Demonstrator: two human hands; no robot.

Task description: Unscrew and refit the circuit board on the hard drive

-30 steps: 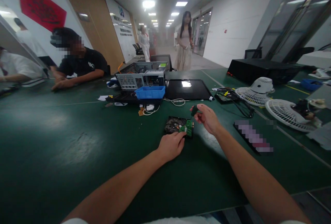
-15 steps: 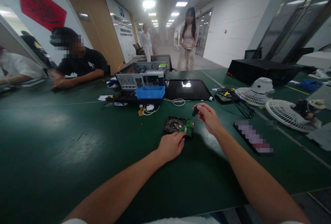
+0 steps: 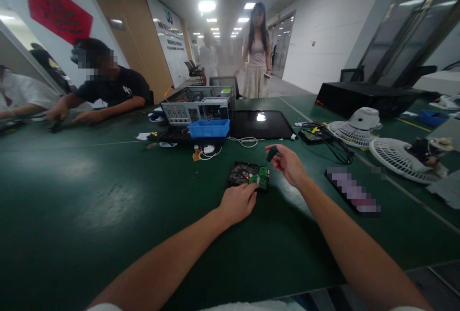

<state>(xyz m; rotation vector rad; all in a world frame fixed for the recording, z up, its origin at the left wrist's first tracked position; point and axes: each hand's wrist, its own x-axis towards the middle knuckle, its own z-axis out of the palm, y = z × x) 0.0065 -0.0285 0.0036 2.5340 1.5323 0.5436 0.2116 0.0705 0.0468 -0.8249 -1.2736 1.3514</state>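
A hard drive (image 3: 240,173) lies flat on the green table, its green circuit board (image 3: 262,177) facing up at the right end. My left hand (image 3: 238,204) grips the drive's near edge, fingertips pressing on the board. In my right hand (image 3: 288,163) is a screwdriver (image 3: 272,153) with a dark green handle, pinched between the fingers. It is tilted, and its thin shaft points down to the board's upper right part. Whether the tip sits in a screw is too small to tell.
Behind the drive stand an open computer case (image 3: 196,105), a blue bin (image 3: 209,128) and a dark flat panel (image 3: 262,124). White fan parts (image 3: 398,157), cables (image 3: 339,145) and a blurred phone-like slab (image 3: 352,191) lie to the right. Several people are beyond the table.
My right hand's fingers have shifted slightly around the screwdriver handle. My left hand and the drive stay put. The seated person's hand moved left; the standing person shifted left and lowered their arms.
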